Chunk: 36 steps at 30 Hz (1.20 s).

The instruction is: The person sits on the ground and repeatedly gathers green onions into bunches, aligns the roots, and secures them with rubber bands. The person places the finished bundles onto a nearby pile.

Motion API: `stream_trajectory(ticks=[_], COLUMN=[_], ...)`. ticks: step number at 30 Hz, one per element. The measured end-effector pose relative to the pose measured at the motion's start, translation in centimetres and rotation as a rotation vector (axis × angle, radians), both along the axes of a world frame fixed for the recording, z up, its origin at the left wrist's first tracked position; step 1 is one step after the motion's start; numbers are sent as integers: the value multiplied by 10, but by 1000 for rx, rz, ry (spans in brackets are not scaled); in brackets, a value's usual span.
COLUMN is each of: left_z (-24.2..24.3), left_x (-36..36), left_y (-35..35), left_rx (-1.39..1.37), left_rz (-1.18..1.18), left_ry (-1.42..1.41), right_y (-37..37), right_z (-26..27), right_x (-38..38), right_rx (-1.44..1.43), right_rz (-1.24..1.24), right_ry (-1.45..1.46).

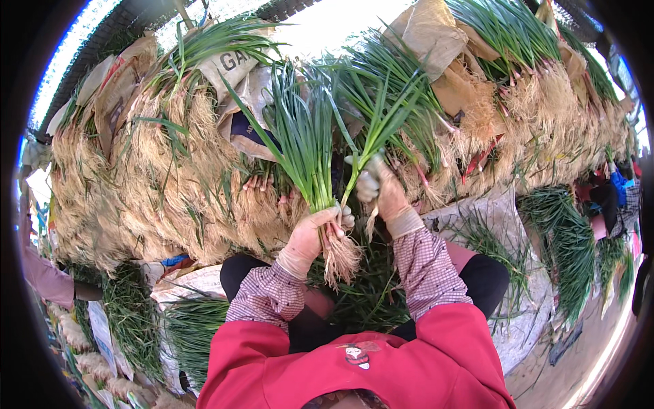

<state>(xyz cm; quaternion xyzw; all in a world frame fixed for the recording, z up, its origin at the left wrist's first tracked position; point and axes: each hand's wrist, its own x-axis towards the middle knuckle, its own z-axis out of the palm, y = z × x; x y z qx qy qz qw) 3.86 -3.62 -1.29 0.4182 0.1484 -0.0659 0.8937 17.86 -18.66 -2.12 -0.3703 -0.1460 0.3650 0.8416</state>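
Note:
My left hand point(305, 236), in a thin pale glove, grips an upright bunch of green garlic point(318, 168) around its pale stems. Pinkish-white bases and a tuft of tan roots point(341, 259) hang below the fist. One stalk point(352, 179) leans away from the bunch to the right, its lower end at my left fingers. Beside this stalk is my right hand point(384, 191), gloved too and blurred, with curled fingers. A pale wisp of plant point(373, 224) hangs beneath it, seemingly held there. Whether the right fingers also grip the leaning stalk is unclear.
A high bank of garlic with tan roots point(168, 168) stands before me, partly under sacks point(429, 38). Loose green leaves point(368, 291) lie between my legs. White sacking point(516, 312) and piled greens point(562, 255) are at right. Another person's sleeve point(48, 276) shows at far left.

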Motion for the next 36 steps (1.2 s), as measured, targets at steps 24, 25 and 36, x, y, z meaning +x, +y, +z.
stream_trajectory(ticks=[24,25,36], left_z=[-3,-6,26], left_x=[-4,-3,-12], left_y=[-18,-21,3], left_rx=[299,338,-120], left_rz=[27,9,67], left_ry=[35,46,-192], right_y=[-13,-3,-60], right_z=[30,30,1], right_x=[5,3,6], right_rx=[-902,-1086,-491], right_rz=[-235,-271,-577], right_ry=[-820,-1200,-358])
